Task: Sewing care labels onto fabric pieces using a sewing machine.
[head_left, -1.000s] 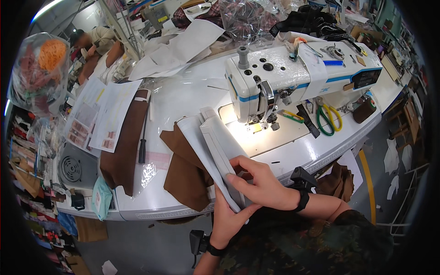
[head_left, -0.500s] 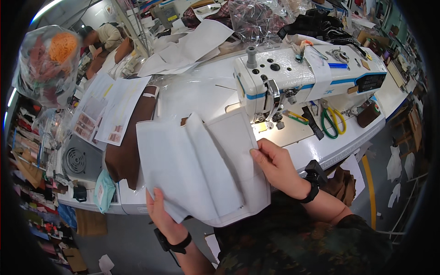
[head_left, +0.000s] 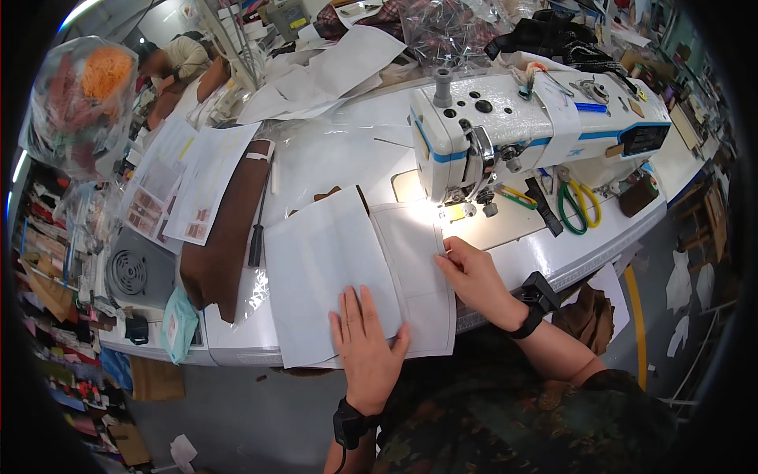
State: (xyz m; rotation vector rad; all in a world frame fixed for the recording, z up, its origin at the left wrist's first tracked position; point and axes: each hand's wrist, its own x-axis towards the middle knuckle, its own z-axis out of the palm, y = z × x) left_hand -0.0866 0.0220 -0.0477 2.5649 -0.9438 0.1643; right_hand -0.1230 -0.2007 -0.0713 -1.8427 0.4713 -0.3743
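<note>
Two layered white sheets lie on the sewing table, a loose upper sheet (head_left: 328, 257) over a lower sheet (head_left: 426, 304) with a line drawn along its edges. Bits of brown material (head_left: 325, 194) peek out at their far edge. My left hand (head_left: 366, 347) rests flat on the upper sheet's near part, fingers stretched out. At the lower sheet's right edge, my right hand (head_left: 477, 278) pinches it between thumb and fingers. Just beyond that hand stands a white and blue sewing machine (head_left: 493, 118), its needle area lit.
Left of the sheets lie a black-handled tool (head_left: 256, 241), a long brown piece (head_left: 221, 265) and printed papers (head_left: 209, 178). Green and yellow scissors (head_left: 570, 209) and a brown thread spool (head_left: 638, 197) sit by the machine. A person (head_left: 185, 63) works at the far left.
The raised, rippled sheets have come down flat on the table. My left hand has moved from their lower left edge rightward onto the top. My right hand keeps its hold at the right edge.
</note>
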